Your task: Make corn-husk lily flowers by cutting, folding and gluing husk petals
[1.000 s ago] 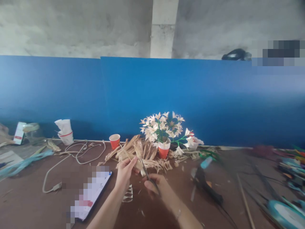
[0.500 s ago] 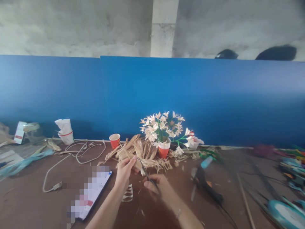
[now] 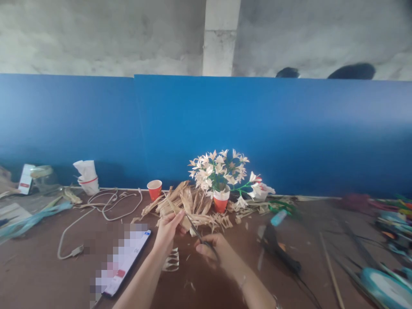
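Note:
My left hand [image 3: 166, 234] pinches a strip of dried corn husk [image 3: 179, 213] above the brown table [image 3: 48, 274]. My right hand [image 3: 215, 252] is closed round the handles of a pair of scissors [image 3: 197, 233], whose blades point up and left at the strip. Just behind both hands lies a pile of dried husks [image 3: 189, 207]. A red cup holding a bunch of pale husk flowers [image 3: 220, 171] stands at the back of the pile. A cut, slotted piece of husk [image 3: 171, 260] rests on the table under my left wrist.
A blue partition [image 3: 206, 133] closes the back of the table. A second red cup [image 3: 154, 189], a white cable [image 3: 96, 210] and a phone [image 3: 124, 262] are to the left. A black glue gun [image 3: 278, 246] and coloured craft materials [image 3: 389, 223] lie to the right.
Both hands have barely shifted; the scissors stay at the husk strip. Dark shapes above the partition at the right have drifted left.

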Motion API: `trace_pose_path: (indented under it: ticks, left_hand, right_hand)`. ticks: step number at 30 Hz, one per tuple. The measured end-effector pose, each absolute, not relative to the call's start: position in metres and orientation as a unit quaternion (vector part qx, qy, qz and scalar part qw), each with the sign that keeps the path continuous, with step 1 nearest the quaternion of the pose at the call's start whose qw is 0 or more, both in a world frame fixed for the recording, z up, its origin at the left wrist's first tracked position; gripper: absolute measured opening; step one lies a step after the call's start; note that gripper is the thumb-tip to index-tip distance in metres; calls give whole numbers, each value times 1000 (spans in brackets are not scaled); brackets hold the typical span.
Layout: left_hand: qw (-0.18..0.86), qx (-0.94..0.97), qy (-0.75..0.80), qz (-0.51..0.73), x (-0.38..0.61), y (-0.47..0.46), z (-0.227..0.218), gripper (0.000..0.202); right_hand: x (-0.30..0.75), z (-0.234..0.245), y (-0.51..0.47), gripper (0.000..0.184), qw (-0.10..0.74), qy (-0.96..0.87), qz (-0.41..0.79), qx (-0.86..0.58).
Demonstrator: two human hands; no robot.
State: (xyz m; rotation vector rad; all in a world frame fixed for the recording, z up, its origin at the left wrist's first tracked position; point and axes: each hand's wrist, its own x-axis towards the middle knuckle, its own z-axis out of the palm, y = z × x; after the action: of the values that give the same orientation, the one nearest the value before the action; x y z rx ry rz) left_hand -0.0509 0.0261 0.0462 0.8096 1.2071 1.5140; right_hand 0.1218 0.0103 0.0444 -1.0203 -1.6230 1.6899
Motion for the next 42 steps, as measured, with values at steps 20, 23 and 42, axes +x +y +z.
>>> trace_pose_path:
  ticks: [20,23,42]
  left_hand:
    - [521,403,513,550,-62,28,41,33]
    - [514,422,519,537,-64,29,38,33]
    - [480,433,511,567,-62,29,37,33]
  right_hand:
    - [139,63,13,33,223,-692,581,-367]
    - [141,70,12,29,207,-700,565,-385]
    - [142,63,14,19,178,-719,544,-393]
